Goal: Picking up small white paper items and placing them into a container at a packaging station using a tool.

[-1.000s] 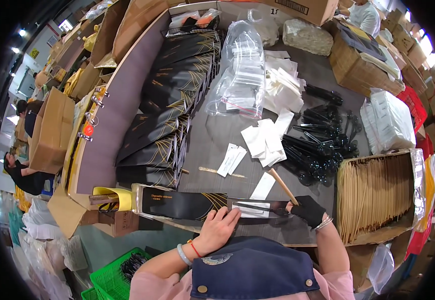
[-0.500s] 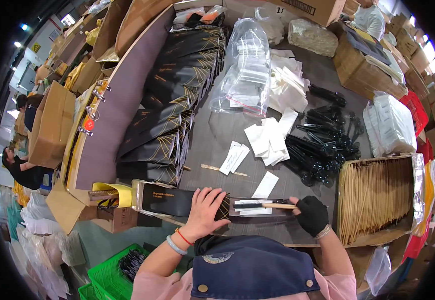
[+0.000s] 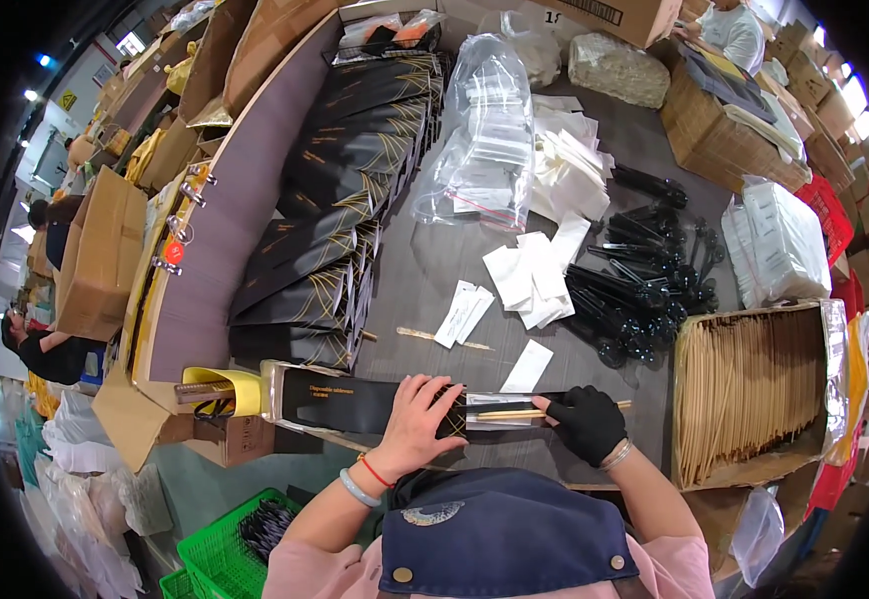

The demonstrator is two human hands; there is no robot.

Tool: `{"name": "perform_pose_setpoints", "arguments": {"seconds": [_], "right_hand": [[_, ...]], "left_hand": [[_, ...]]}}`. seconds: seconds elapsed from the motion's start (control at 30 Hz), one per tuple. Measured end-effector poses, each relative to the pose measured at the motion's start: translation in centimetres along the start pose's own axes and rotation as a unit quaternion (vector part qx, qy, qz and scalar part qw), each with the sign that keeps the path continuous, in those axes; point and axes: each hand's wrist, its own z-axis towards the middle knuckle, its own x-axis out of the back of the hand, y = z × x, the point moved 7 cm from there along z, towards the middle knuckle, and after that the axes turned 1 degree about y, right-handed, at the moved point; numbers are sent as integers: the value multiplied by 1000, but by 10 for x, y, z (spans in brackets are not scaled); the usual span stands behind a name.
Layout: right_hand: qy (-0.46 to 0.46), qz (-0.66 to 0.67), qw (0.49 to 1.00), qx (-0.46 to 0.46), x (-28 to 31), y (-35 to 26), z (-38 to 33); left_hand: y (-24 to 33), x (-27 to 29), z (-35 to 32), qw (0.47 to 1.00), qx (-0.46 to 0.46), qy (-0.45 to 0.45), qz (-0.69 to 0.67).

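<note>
My left hand (image 3: pixel 420 419) lies with fingers spread on the upper black paper sleeve (image 3: pixel 340 401) of those lying flat at the table's near edge. Its gold-lined open end is under my fingers and faces right. My right hand (image 3: pixel 588 424), in a black fingerless glove, pinches a pair of wooden chopsticks (image 3: pixel 510 414). They point left, with their left ends at the sleeve's mouth and the other ends sticking out past my glove. Beside the chopsticks lie a white paper packet (image 3: pixel 484 426) and a slim dark utensil, partly covered.
Black sleeves (image 3: pixel 330 190) fan out along the left side. White packets (image 3: pixel 529 280) and black plastic-wrapped spoons (image 3: pixel 644 270) lie mid-table. A carton of chopsticks (image 3: pixel 749 399) stands right. Behind are a clear bag (image 3: pixel 489 130) and cardboard boxes; a green crate (image 3: pixel 225 549) sits below left.
My right hand has moved left, bringing the chopsticks to the sleeve's mouth and laying them lower and flatter. My left hand has shifted slightly right, still flat on the sleeve.
</note>
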Motion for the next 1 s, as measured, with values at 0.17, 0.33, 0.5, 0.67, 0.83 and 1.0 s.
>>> {"name": "perform_pose_setpoints", "arguments": {"seconds": [0.17,0.33,0.5,0.67,0.83,1.0], "right_hand": [[1,72,992,-100,19,19,-18],[-44,38,985,-165,6,33,-34],[2,115,985,-126,0,6,-18],[73,149,981,-98,15,10,-13],[50,140,978,-148,10,21,-13],[30,143,973,-180,19,37,-30]], "left_hand": [[2,1,1,1000,5,-4,20],[3,-3,2,1000,-2,0,11],[7,-5,6,1000,-8,-4,11],[5,-5,2,999,-3,-14,30],[8,-4,5,999,-6,-22,24],[16,-5,4,995,-40,-38,83]]}}
